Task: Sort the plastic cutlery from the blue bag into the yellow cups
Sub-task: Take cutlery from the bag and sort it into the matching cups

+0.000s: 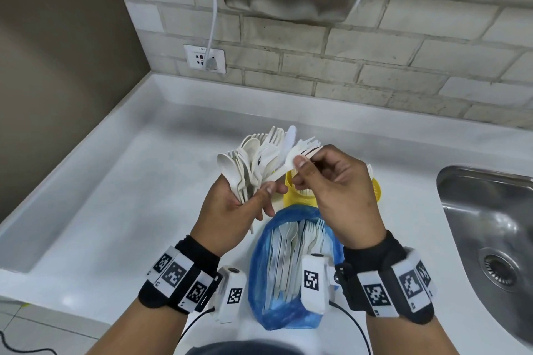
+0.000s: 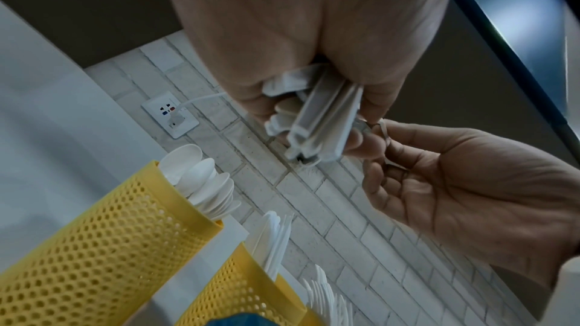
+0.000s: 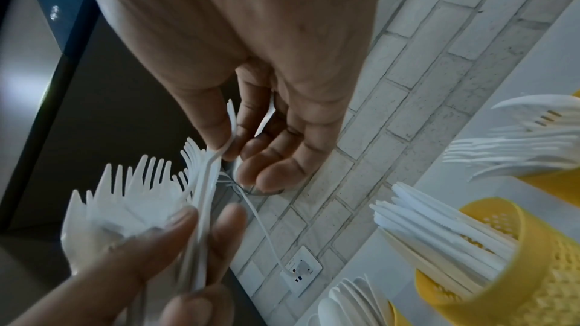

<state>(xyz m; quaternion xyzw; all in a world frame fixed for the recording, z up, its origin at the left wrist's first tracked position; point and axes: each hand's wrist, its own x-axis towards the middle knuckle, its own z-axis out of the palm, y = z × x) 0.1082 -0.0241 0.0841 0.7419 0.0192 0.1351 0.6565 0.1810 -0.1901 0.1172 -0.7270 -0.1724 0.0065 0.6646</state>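
Countertop [image 1: 121, 210] carries the blue bag [image 1: 261, 274] of cutlery at its near edge, yellow cups [image 1: 300, 199] just beyond. Left hand [image 1: 230, 210] grips a fanned cutlery bundle [image 1: 259, 158]; right hand [image 1: 337, 190] pinches what looks like one fork [image 1: 298, 151] from it.

Black wristbands [image 1: 184, 277] w/ white coded tags, white wrist cams [image 1: 313, 282], black cables.

Matt plastic cutlery [image 1: 259, 158]; brushed-metal sink [image 1: 487, 210]
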